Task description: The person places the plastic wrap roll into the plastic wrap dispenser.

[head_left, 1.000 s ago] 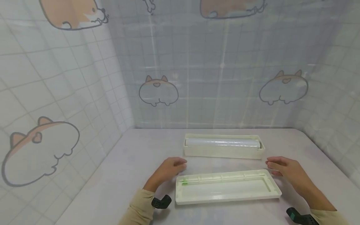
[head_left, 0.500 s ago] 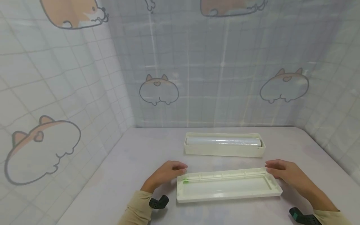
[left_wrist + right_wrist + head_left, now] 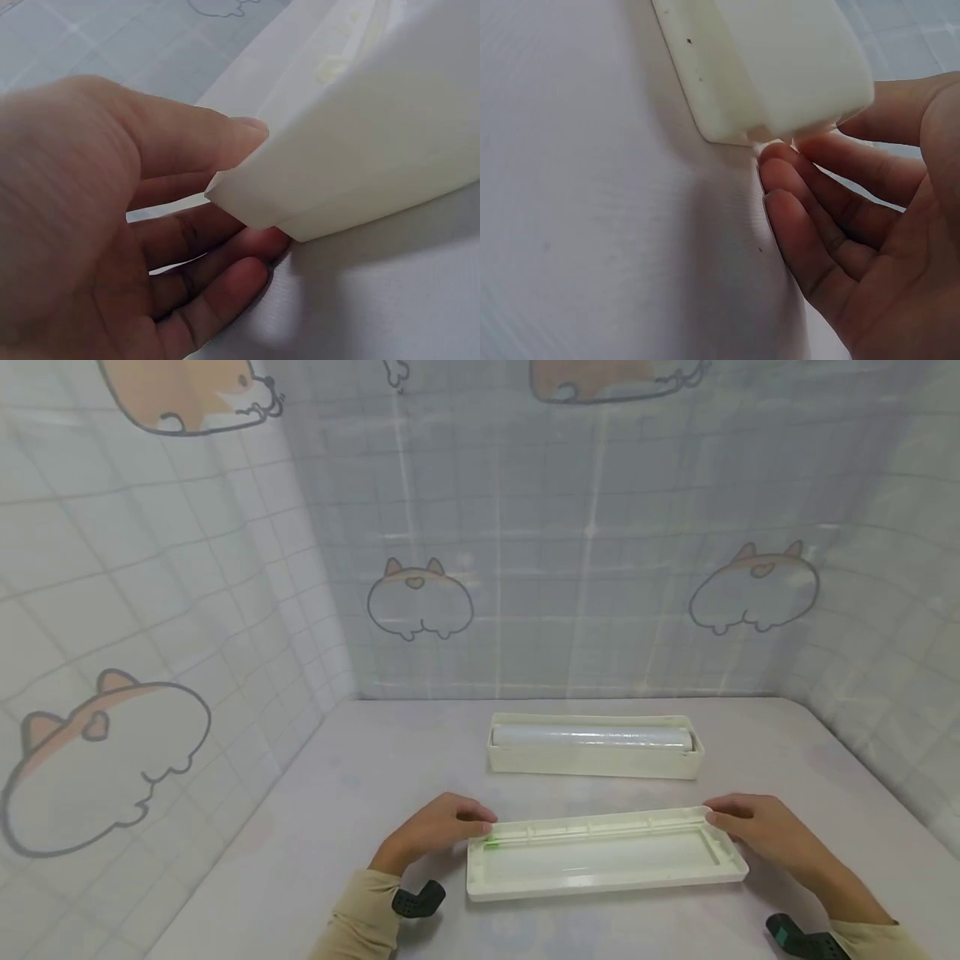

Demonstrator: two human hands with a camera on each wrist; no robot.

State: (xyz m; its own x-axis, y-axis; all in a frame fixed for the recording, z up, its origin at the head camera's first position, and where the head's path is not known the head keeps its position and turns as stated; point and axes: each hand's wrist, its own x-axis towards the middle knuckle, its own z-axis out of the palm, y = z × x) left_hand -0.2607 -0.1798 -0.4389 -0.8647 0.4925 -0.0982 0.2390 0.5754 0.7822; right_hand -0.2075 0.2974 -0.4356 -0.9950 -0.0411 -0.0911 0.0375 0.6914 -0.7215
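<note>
Though green — detail (image 3: 492, 843) on lid (image 3: 600, 862) unclear

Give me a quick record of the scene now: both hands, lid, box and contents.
Left hand: grips the lid at its far left corner
Right hand: grips the lid's far right corner
Lid: off the box, inner side up
Green piece: at the lid's left end
Box: open-topped, beyond the lid, untouched
Contents: shiny roll, lying lengthwise
</note>
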